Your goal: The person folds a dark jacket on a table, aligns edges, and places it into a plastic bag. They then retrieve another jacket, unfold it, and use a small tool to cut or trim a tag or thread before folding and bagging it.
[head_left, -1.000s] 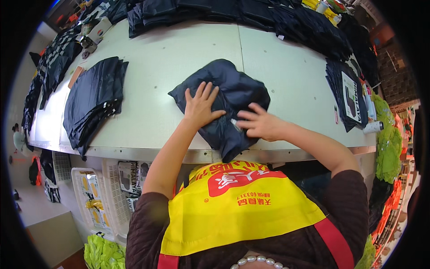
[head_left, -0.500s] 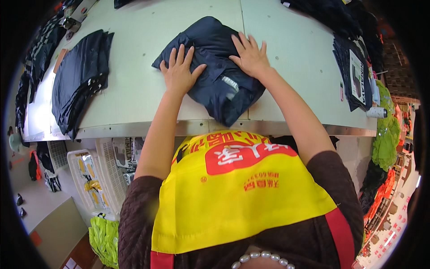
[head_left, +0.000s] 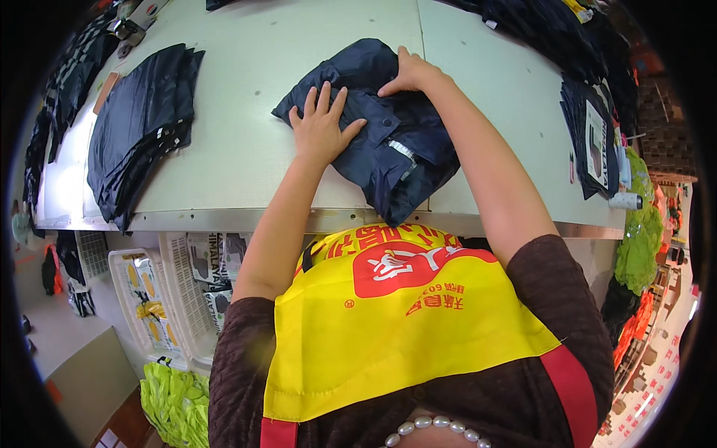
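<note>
A folded navy jacket (head_left: 366,160) of thin, slightly shiny fabric lies on the table in front of me, one corner pointing at the near edge. A snap button and a small white strip show on its top. My left hand (head_left: 320,128) rests flat on its left side, fingers spread. At the far right edge of the bundle, my right hand (head_left: 415,73) curls round the fabric, thumb on top and fingers over the edge. Some of the right fingers are hidden behind the hand.
The pale table (head_left: 254,149) has a metal front edge. A stack of dark folded pieces (head_left: 142,123) lies at left; dark packages (head_left: 590,138) and a thread spool (head_left: 626,201) sit at right. Below stand white baskets (head_left: 190,299) and a bright yellow-green bundle (head_left: 175,403).
My right hand has turned from lying flat with fingers spread to curling round the jacket's far edge. The left hand stays spread on the fabric. The whole view has shifted slightly.
</note>
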